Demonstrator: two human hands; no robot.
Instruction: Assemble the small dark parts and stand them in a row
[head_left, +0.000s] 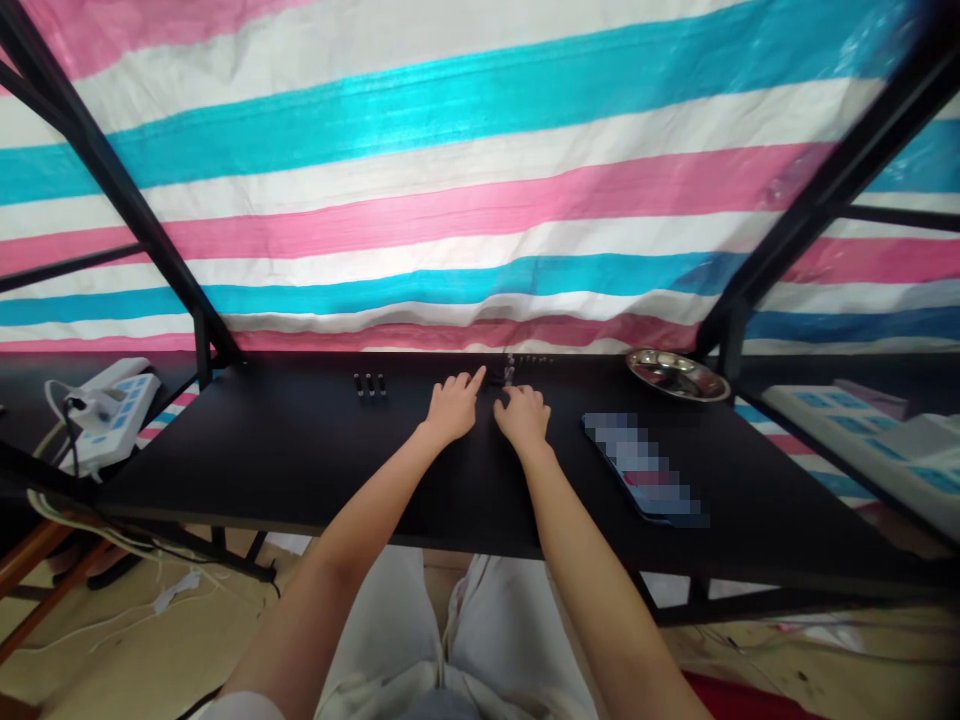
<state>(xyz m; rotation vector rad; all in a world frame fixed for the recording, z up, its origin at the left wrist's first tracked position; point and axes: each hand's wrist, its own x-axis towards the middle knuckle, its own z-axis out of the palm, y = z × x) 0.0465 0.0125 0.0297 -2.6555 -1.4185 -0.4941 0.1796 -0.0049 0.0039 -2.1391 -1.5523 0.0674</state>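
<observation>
My left hand [452, 408] rests on the black table, its index finger stretched toward a small dark piece [495, 377] and the other fingers loosely bent. Nothing shows in its grasp. Just to the right, my right hand [523, 414] lies with its thumb apart from the bent fingers, close to the same dark piece and a short column of small pale, shiny parts [510, 368]. Whether its fingertips touch any of these is too small to tell. Left of both hands stand three small dark cylinders [370, 385] with light ends, side by side. Tiny bits [536, 359] form a row near the table's back edge.
A shiny round metal dish [709, 388] sits at the back right. Nearer me lies a blurred-out flat blue object [637, 470]. White power strips [124, 415] are at the left; another pale strip [847, 430] is at the right. Black frame bars [142, 230] and a striped sheet [450, 220] enclose the table.
</observation>
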